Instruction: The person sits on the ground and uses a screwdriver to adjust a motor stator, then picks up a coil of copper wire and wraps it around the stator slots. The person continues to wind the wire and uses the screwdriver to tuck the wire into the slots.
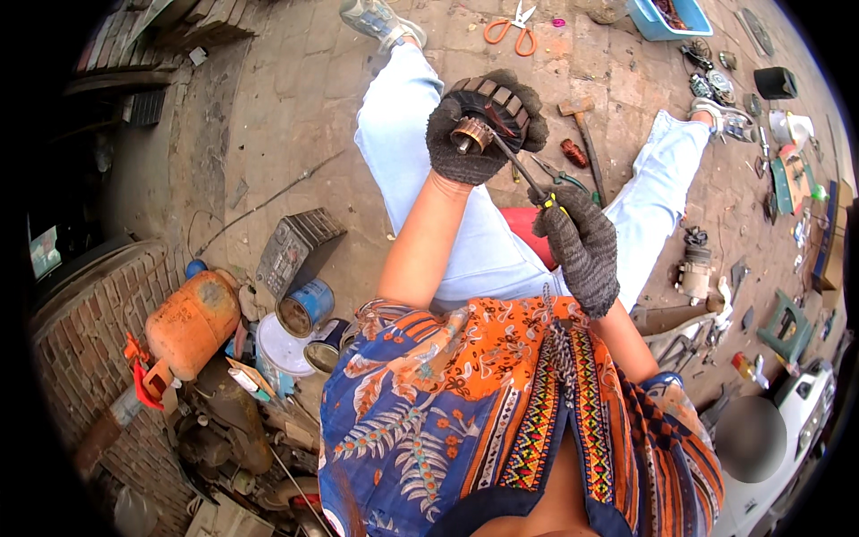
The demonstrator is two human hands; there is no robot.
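The left hand (479, 134), in a dark knit glove, is closed around a motor armature (483, 112); its fingers wrap the slotted iron core from behind, and the copper-coloured end faces the camera. The armature sits in the air above the person's left thigh, over the paved floor (295, 107). The right hand (582, 251), gloved the same way, is shut in a fist around the yellow-and-black handle of a screwdriver (523, 174). The thin shaft runs up and to the left, and its tip touches the armature just beside the copper end.

On the floor between the legs lie a hammer (586, 134), pliers (559, 174) and a small red coil (574, 152). Orange-handled scissors (512, 29) lie near the floor's top edge, with a blue tray (667, 20) to their right. At the left edge stand an orange gas cylinder (192, 322), a blue can (306, 307) and a white bucket (279, 353).
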